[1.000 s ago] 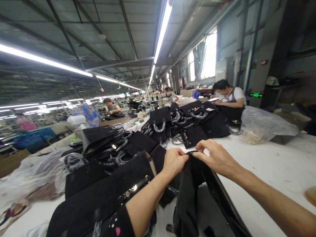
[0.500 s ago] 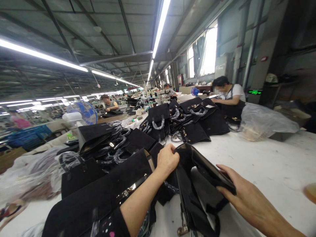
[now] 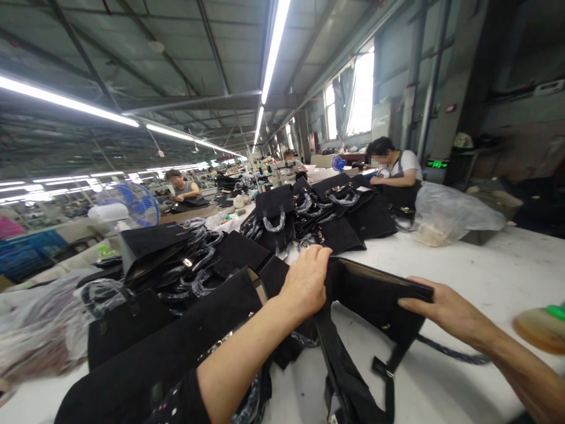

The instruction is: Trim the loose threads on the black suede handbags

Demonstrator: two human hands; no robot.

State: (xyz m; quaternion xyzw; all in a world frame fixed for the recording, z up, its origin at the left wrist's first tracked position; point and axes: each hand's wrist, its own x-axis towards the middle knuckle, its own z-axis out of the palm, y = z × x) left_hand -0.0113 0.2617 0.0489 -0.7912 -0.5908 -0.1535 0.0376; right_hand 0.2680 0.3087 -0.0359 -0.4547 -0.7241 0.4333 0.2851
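Observation:
Between my hands is a black handbag (image 3: pixel 371 294), its top edge pulled wide and a beige inner side showing along the rim. My left hand (image 3: pixel 309 277) is closed on the bag's far left corner. With thumb below and fingers above, my right hand (image 3: pixel 430 300) pinches the right end of the same edge. Black straps with metal fittings hang from the bag toward the table, and a plastic-wrapped handle (image 3: pixel 454 350) sticks out at its right. Under my left forearm lies another black handbag (image 3: pixel 168 347) with a metal clasp, partly covered by the arm.
Black handbags (image 3: pixel 273 206) with wrapped handles are heaped across the white table (image 3: pixel 507 265). A clear plastic bag (image 3: pixel 454 212) and a green-topped container (image 3: pixel 541 327) stand at right. Plastic wrap (image 3: pixel 44 324) and a blue fan (image 3: pixel 136 206) are left. A co-worker (image 3: pixel 397 165) bends over work behind.
My right hand has moved outward and up, drawing the bag's edge straighter and opening it wider. The wrapped handle at its right now shows. The view has turned slightly right.

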